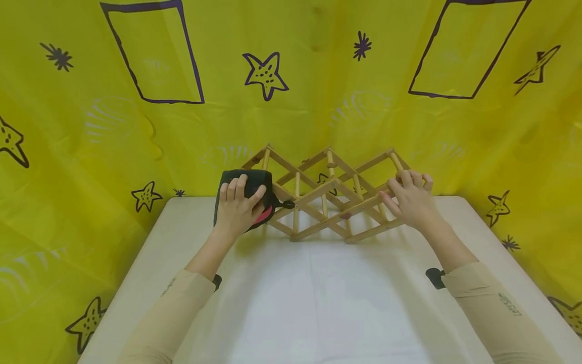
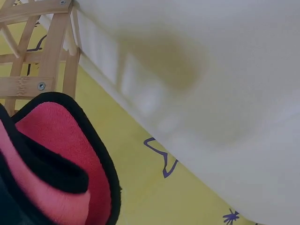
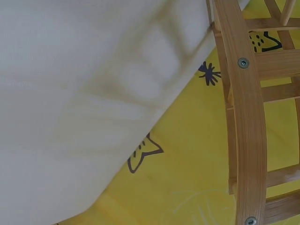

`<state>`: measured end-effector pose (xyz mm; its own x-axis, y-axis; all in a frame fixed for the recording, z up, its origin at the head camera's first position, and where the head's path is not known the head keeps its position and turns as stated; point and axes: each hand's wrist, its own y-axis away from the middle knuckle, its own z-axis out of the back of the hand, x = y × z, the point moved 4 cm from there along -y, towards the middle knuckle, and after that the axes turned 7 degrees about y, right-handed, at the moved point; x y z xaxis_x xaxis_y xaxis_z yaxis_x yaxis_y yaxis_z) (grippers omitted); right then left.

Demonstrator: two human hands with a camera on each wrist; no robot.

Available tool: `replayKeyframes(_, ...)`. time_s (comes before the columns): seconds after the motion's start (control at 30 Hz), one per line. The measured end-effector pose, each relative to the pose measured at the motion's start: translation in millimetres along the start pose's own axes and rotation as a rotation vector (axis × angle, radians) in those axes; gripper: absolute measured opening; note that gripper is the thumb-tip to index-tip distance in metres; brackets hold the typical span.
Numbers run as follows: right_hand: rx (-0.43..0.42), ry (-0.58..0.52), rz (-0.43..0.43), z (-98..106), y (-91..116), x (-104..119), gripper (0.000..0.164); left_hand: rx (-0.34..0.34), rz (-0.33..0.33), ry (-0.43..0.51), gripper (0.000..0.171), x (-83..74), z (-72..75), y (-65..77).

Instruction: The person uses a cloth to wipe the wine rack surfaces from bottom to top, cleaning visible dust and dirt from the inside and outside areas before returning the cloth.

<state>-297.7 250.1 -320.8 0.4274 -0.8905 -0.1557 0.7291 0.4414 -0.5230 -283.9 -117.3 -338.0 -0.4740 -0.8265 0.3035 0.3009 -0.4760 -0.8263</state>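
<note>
An expandable wooden lattice rack [image 1: 333, 185] stands stretched across the far part of the table. Over its left end lies a black cloth pot holder [image 1: 259, 177] with a pink lining and a small hanging loop. My left hand [image 1: 236, 210] grips the pot holder, fingers on top and thumb toward the rack. In the left wrist view the pot holder [image 2: 101, 159] shows its pink side, folded over. With my right hand [image 1: 413, 199] I hold the rack's right end, fingers over the upper rod. Slats of the rack [image 3: 248, 117] fill the right side of the right wrist view.
The white table [image 1: 313, 293] stretches toward me in front of the rack. Behind and beside it hangs a yellow curtain [image 1: 313, 76] with dark starfish drawings. Black bands [image 1: 435, 278] sit at both wrists.
</note>
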Motion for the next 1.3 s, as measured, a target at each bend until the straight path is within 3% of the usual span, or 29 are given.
replayKeyframes(0.37,-0.047,-0.035,0.018,1,0,0,0.061,0.062,0.019,-0.065,0.053,-0.6,-10.1,1.2)
replayKeyframes(0.5,-0.056,-0.028,0.022,0,-1,0,0.064,0.055,0.007,-0.094,0.058,-2.2,-11.8,2.8)
replayKeyframes(0.7,-0.057,-0.023,0.019,0,-1,0,0.065,0.018,-0.038,-0.076,0.068,-5.8,-12.7,8.4)
replayKeyframes(0.93,-0.062,-0.014,0.024,-1,-1,1,0.066,0.048,-0.031,-0.057,0.074,-3.4,-14.5,20.1)
replayKeyframes(1.07,-0.065,-0.016,0.025,-1,-1,1,0.066,0.057,0.003,-0.02,0.067,-1.2,-14.6,28.3)
replayKeyframes(1.3,-0.065,-0.025,0.024,-1,-1,2,0.066,0.029,0.047,0.035,0.035,-0.5,-15.0,35.2)
